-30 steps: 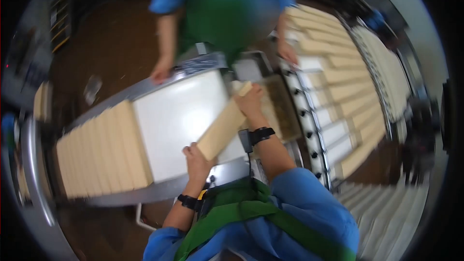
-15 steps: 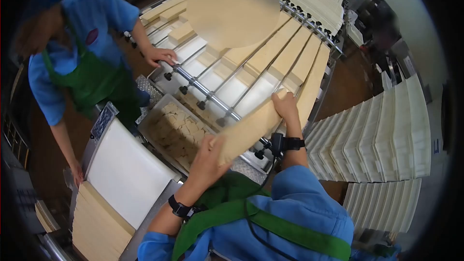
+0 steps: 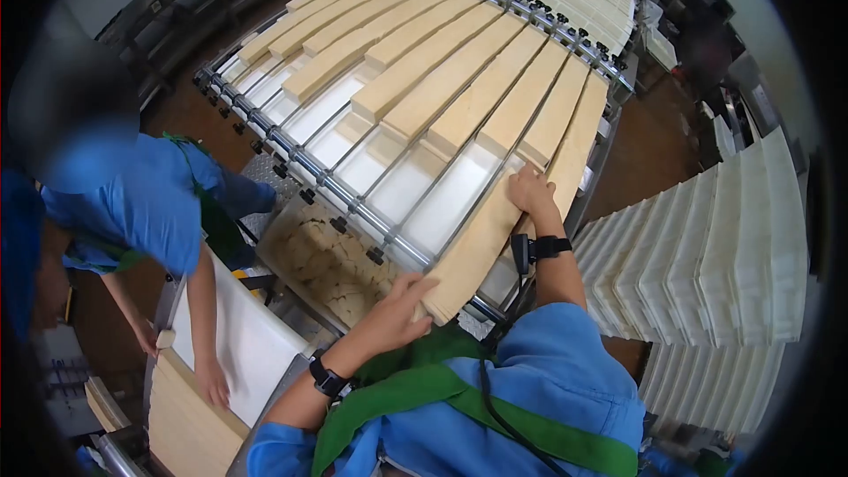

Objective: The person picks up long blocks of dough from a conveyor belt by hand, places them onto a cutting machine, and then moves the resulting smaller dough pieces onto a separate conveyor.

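A long pale-yellow stack of dough sheets (image 3: 477, 252) lies slantwise between my hands, its near end over the roller's front rail. My left hand (image 3: 399, 311) grips that near end, fingers on its side and thumb hidden beneath or behind it. Toward the far end, my right hand (image 3: 533, 193) is closed on the stack's top and right edge. Just beyond it, similar dough stacks (image 3: 503, 97) lie in lanes on a white conveyor (image 3: 415, 199), parted by thin metal rods.
A bin of dough scraps (image 3: 331, 269) sits below the front rail (image 3: 353, 203). At left, a co-worker's hand (image 3: 210, 380) touches dough sheets (image 3: 190, 415) on another white belt (image 3: 243, 336). Several stacked white trays (image 3: 698, 247) stand at right.
The stack in my hands has swung to line up more with the lanes, its near end moving right. The co-worker has leaned down left, off the rail, both hands now at the dough there.
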The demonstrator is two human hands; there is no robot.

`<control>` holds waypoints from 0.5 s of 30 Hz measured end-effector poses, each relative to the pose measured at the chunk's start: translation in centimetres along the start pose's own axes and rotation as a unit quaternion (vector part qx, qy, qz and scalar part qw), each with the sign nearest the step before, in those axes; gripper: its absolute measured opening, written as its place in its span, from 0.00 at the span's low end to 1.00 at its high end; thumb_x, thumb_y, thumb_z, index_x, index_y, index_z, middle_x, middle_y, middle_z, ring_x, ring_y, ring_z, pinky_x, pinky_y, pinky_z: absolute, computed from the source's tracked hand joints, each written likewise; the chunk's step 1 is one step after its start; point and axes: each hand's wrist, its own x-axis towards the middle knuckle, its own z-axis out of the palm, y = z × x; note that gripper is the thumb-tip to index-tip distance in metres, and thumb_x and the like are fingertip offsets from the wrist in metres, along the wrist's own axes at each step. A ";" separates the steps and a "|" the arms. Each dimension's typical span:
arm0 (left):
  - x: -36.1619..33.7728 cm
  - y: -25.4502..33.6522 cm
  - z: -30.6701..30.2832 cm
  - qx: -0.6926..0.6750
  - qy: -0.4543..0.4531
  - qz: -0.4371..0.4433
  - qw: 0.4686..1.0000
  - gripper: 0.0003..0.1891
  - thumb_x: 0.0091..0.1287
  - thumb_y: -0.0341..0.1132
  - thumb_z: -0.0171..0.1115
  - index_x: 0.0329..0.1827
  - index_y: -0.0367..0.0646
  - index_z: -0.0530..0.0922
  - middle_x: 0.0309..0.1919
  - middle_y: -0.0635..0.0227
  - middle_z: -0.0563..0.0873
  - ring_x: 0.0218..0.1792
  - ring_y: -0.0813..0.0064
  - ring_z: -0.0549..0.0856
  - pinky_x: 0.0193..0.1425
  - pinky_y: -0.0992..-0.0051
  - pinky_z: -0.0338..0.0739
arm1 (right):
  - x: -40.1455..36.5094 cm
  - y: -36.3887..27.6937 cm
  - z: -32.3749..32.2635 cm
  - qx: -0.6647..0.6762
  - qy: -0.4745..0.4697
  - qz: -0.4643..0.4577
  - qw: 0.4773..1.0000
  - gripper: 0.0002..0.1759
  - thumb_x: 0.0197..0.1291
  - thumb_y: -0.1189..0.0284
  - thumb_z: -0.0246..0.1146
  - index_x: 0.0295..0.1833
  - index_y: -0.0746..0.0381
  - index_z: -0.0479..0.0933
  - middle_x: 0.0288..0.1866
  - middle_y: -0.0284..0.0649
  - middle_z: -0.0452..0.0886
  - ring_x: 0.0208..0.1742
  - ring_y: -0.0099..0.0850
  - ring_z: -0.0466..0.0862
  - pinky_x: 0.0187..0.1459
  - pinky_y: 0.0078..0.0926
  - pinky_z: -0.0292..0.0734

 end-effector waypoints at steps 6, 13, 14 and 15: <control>4.6 -1.9 2.3 0.021 0.000 0.068 0.997 0.27 0.62 0.26 0.56 0.66 0.47 0.64 0.64 0.50 0.59 0.66 0.51 0.64 0.68 0.67 0.61 | 0.2 1.2 2.1 -0.038 0.218 -0.032 0.975 0.25 0.58 0.65 0.52 0.61 0.61 0.68 0.63 0.46 0.69 0.63 0.46 0.67 0.59 0.56 0.56; 7.4 -3.9 3.3 0.005 0.027 0.085 0.996 0.28 0.60 0.22 0.52 0.66 0.47 0.64 0.65 0.52 0.59 0.65 0.54 0.65 0.68 0.68 0.61 | -7.7 -1.9 3.5 0.192 0.082 -0.369 0.906 0.14 0.48 0.75 0.59 0.44 0.61 0.75 0.51 0.46 0.73 0.55 0.44 0.71 0.53 0.47 0.61; 7.1 -4.2 3.2 -0.024 0.034 0.072 0.997 0.28 0.59 0.22 0.51 0.66 0.46 0.64 0.64 0.52 0.60 0.63 0.56 0.66 0.67 0.69 0.62 | -9.7 -2.3 3.8 0.210 0.049 -0.460 0.861 0.13 0.47 0.76 0.59 0.42 0.60 0.75 0.51 0.46 0.73 0.55 0.45 0.71 0.54 0.46 0.62; 6.6 -4.5 3.1 -0.053 0.040 0.059 0.996 0.29 0.58 0.21 0.51 0.65 0.46 0.64 0.63 0.53 0.62 0.62 0.58 0.68 0.67 0.70 0.62 | -12.4 -3.1 2.5 0.202 0.042 -0.495 0.844 0.13 0.48 0.75 0.60 0.43 0.59 0.75 0.54 0.46 0.72 0.58 0.45 0.70 0.56 0.47 0.61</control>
